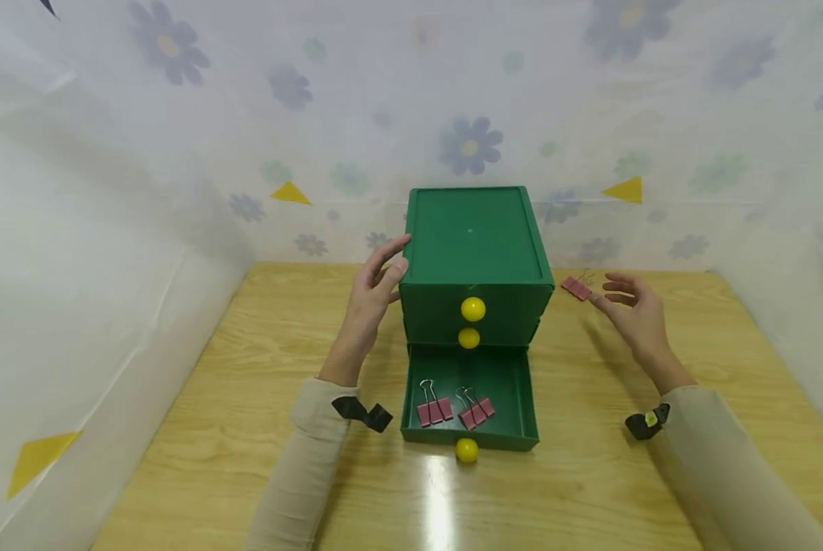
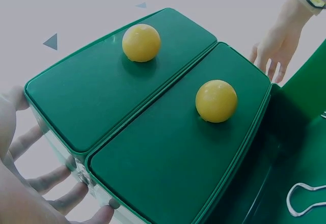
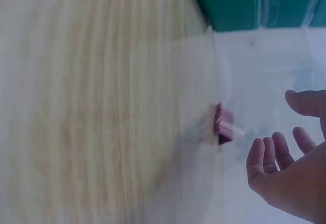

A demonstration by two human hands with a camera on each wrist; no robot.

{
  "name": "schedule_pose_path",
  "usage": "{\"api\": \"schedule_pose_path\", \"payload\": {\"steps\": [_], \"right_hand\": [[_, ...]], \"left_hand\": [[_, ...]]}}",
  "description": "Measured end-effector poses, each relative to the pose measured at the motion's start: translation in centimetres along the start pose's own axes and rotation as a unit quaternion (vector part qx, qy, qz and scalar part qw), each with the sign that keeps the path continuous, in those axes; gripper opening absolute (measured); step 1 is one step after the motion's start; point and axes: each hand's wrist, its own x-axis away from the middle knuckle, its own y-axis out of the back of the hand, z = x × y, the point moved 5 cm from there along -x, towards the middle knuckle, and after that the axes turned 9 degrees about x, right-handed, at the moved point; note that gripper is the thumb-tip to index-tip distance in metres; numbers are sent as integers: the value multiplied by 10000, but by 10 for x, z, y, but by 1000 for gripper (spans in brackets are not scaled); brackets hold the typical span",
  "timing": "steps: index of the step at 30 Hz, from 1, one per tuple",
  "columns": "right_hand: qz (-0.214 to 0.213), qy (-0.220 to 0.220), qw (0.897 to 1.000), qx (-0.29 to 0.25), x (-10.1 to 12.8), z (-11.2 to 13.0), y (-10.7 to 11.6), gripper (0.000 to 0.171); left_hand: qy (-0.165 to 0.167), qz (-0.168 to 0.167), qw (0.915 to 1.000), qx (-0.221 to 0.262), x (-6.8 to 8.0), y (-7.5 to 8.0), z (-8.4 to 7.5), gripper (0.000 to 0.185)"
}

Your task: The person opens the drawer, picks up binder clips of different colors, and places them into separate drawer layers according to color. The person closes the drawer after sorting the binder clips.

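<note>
Reaching toward the pink clip lying on the table right of the green chest, the right hand spreads open just short of it, holding nothing; best closed on the clip's body with thumb and forefinger. Resting with straight fingers against the chest's left wall, the left hand steadies it. Bottom drawer out in front, two clips inside; bare table right of the chest, backdrop close behind.
</note>
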Motion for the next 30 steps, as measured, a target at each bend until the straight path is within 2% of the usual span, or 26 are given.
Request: {"api": "schedule_pose_path", "payload": {"steps": [4,10,15,22,30], "right_hand": [[134,-230,9996,-5,-12,-15,-1,58],[353,-344,9981,374,-24,-26,-6,63],[486,-396,9956,701,-31,-30,-8,64],[766,-498,9927,790,-39,-31,-18,66],[926,-531,9900,918,-43,-29,-27,62]], "left_hand": [[-15,15,10000,-35,0,1,-2,44],[-7,13,10000,-71,4,4,-5,44],[-17,25,10000,-67,5,4,-5,45],[-9,40,10000,-59,4,3,-5,45],[24,24,10000,-92,5,4,-6,44]]}}
